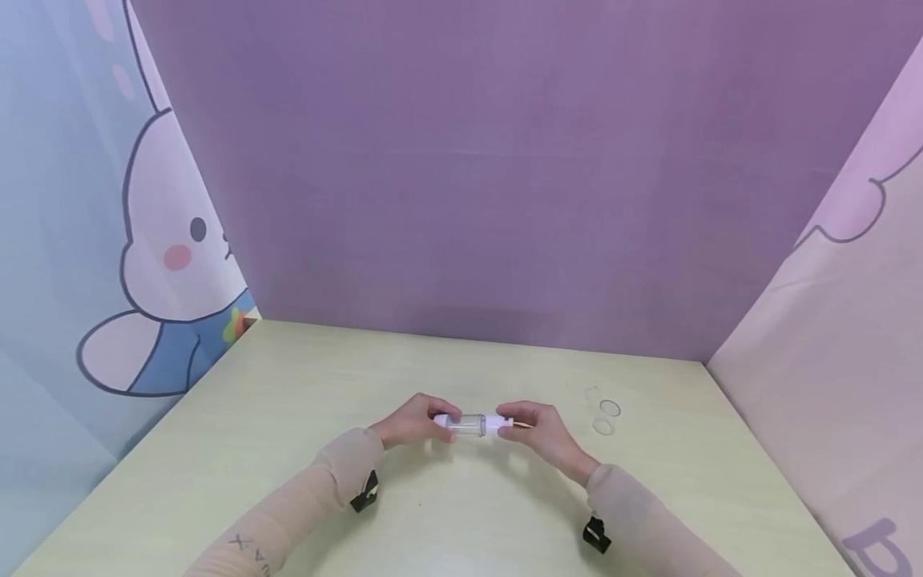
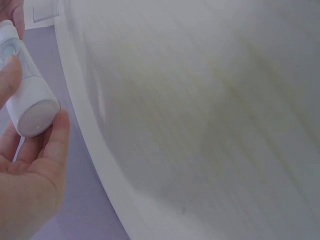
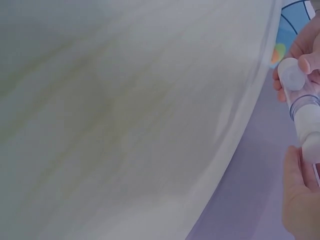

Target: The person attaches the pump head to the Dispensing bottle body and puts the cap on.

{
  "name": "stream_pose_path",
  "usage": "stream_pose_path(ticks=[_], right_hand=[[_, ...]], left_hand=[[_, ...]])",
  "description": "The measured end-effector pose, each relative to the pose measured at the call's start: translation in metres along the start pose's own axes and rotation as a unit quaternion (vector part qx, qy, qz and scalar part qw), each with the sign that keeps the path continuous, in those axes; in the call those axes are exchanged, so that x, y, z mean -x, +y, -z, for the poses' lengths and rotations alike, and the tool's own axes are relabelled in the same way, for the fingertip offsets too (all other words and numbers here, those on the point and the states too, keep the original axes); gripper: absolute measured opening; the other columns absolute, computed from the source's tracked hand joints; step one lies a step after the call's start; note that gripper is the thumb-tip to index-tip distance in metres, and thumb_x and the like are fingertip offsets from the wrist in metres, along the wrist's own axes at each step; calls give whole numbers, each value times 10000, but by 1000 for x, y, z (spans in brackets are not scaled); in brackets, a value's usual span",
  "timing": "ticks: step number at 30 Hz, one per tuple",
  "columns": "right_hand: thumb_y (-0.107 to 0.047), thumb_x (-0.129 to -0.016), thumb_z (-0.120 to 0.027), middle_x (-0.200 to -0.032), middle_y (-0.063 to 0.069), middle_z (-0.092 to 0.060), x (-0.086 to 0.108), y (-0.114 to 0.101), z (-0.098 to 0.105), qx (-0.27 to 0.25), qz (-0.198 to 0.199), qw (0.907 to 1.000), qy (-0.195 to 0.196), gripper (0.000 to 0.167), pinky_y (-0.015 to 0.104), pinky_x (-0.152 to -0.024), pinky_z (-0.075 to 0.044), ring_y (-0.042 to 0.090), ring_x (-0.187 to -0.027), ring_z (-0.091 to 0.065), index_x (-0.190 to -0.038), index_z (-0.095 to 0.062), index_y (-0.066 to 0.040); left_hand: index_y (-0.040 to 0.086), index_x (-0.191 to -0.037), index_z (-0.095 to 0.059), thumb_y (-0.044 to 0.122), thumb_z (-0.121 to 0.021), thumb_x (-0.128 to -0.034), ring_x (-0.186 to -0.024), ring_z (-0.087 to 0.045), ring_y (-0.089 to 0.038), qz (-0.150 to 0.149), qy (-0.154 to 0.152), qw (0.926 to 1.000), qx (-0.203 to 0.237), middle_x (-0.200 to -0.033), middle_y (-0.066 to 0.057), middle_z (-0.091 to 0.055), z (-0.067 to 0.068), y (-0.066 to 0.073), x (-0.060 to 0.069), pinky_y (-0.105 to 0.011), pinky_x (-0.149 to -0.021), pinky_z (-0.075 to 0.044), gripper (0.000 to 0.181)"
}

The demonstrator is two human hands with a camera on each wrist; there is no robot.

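The person's left hand [image 1: 414, 420] is clamping a bottle [image 1: 470, 425] by its white base, the thumb lying along the clear barrel and the fingers curling beneath. The right hand [image 1: 542, 433] is pinching the white top at the other end between thumb and fingers. Between the two hands, the bottle is lying nearly level above the table [image 1: 461, 513], its transparent middle showing between the white parts. Pale sleeves are covering both forearms; the left sleeve [image 1: 310, 485] is bearing dark lettering, and a black strap piece [image 1: 365, 492] is hanging below its cuff. A similar dark piece is hanging under the right sleeve [image 1: 642, 509]. Beyond the right hand, a clear round-rimmed piece [image 1: 604, 418] is resting on the table, well apart from the bottle. A purple panel [image 1: 490, 176] is standing behind, while a rabbit-printed cloth [image 1: 173, 240] is hanging at left and a pale printed one at right.
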State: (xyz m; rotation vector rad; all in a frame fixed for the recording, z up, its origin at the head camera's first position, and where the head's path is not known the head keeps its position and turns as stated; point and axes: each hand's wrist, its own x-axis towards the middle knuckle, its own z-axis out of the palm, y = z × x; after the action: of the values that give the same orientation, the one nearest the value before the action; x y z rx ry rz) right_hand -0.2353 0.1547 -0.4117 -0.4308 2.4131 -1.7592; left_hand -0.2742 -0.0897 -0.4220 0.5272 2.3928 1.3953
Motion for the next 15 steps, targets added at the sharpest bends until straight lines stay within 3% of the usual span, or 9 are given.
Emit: stream_pose_path(ticks=[5, 15], right_hand=[[-31, -771, -700, -1162, 235, -588, -1, 0, -2, -134, 38, 9999, -50, 419, 282, -799, -518, 287, -1017, -607, -1152, -571, 84], [3, -777, -683, -1128, 216, -607, -2, -2, -4, 76, -22, 9999, -69, 348, 316, -781, -527, 262, -981, -616, -1115, -614, 47]], left_hand=[[78, -1100, -655, 121, -742, -738, -917, -557, -169, -38, -27, 10000, -18, -1119, -69, -631, 0, 2, 0, -342, -832, -453, 375], [52, -1096, -654, 104, -743, -731, -912, -563, -160, -121, -4, 9999, -23, -1107, -80, -640, 0, 3, -1, -322, -831, -452, 379]])
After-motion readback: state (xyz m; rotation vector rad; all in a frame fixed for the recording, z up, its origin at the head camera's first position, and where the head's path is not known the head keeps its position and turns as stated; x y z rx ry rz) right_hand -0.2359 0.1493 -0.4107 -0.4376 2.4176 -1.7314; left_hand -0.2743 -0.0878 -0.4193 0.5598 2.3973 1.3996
